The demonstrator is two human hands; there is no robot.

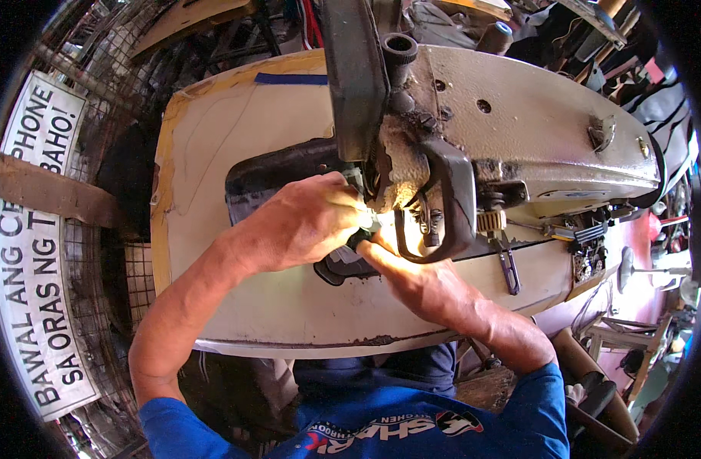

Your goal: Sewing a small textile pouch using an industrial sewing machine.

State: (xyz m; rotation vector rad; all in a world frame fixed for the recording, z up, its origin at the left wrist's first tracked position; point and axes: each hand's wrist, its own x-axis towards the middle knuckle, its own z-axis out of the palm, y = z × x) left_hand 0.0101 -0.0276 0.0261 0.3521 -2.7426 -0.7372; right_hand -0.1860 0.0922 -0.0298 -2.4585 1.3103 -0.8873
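A cream industrial sewing machine (538, 130) with a worn, grimy head lies across the table in front of me. My left hand (308, 218) comes in from the left, its fingers curled and pinched together beside the needle area. Opposite it, my right hand (415, 283) reaches up beneath the dark curved guard (461, 203), thumb and fingers drawn in close to the left fingertips. A small dark piece (358, 239) shows between the two hands, too covered to name. Bright light falls on the fingertips. What each hand pinches is hidden.
On the cream table (266, 314), a blue strip (291, 79) lies at the back left. At right are a dark narrow tool (509, 269), a screwdriver (568, 235) and a tray of small metal parts (589, 266). A lettered white sign (40, 252) hangs on wire mesh at left.
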